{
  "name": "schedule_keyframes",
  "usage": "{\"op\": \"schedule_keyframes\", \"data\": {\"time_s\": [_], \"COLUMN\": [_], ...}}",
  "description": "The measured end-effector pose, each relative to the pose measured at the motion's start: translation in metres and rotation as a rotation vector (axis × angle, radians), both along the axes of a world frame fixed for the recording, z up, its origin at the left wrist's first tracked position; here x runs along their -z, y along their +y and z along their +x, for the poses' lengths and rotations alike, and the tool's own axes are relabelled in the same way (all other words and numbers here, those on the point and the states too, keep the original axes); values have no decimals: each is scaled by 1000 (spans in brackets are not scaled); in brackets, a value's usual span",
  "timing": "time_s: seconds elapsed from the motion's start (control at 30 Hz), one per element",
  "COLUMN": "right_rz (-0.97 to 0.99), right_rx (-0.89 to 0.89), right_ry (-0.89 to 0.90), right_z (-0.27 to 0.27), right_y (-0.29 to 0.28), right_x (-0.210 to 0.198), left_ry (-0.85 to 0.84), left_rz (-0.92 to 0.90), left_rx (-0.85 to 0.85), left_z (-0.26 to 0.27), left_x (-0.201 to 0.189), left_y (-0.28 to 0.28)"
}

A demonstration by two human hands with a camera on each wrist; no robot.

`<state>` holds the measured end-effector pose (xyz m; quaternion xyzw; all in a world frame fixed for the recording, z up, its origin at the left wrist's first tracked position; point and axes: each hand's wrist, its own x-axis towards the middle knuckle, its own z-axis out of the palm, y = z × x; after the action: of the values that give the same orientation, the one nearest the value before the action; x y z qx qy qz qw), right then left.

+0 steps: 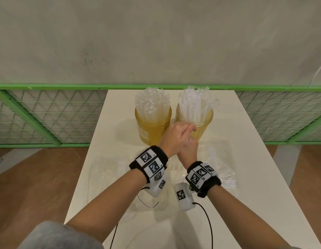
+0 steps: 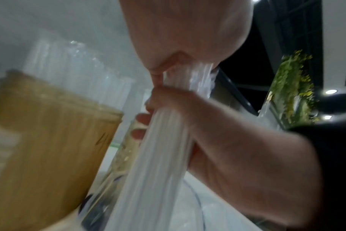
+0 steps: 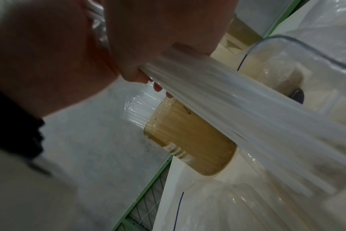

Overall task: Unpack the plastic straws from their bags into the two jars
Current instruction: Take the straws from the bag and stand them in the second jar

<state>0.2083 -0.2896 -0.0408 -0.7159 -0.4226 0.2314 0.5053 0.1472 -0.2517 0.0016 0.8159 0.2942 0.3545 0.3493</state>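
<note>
Two amber jars stand at the back of the white table point(image 1: 246, 194). The left jar point(image 1: 152, 126) is packed with clear straws and the right jar point(image 1: 204, 126) holds whiter ones. In front of the right jar both hands meet on one bundle of white straws point(image 2: 158, 156). My left hand point(image 1: 177, 133) pinches the bundle's upper end, and my right hand point(image 1: 189, 150) wraps round it just below. In the right wrist view the bundle point(image 3: 227, 101) slants down into a clear plastic bag point(image 3: 306, 62). The head view hides most of the bundle behind the hands.
Crumpled clear bags point(image 1: 215, 159) lie across the table on both sides of my wrists. A green mesh fence point(image 1: 48, 115) runs behind the table below a grey wall. Black cables point(image 1: 208, 221) trail from the wrist cameras. Wooden floor flanks the narrow table.
</note>
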Motion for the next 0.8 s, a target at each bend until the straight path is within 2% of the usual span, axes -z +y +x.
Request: {"op": "schedule_keyframes", "data": {"time_s": [0.1,0.2,0.27,0.33,0.4,0.47,0.5,0.53,0.63,0.73,0.8], "right_rz": [-28,-14,-34,-74,-158,-172,-214,-220,-159,-17,28], "right_rx": [-25,-4,-1,-20,-65,-79,-89,-76,-23,14,101], "right_ry": [-81,-165,-168,-234,-190,-340,-317,-402,-288,21,155], "right_z": [-3,-4,0,3,-1,2,0,1,6,15,28], "right_y": [1,0,1,1,0,0,-1,-1,-5,-9,-8], "right_x": [-3,-5,-5,-9,-17,-7,-11,-13,-11,-23,-34], "left_ry": [24,101,63,63,223,383,407,406,313,104,69], "left_rz": [-4,97,192,206,118,51,59,85,77,-162,-261], "left_rx": [5,22,-7,1,101,184,188,187,187,154,98], "left_z": [-5,-6,-2,3,7,7,7,8,7,-7,-22], "left_x": [14,6,-1,-3,-1,0,0,-1,2,10,16], "left_y": [0,0,0,4,7,7,7,6,5,2,1]}}
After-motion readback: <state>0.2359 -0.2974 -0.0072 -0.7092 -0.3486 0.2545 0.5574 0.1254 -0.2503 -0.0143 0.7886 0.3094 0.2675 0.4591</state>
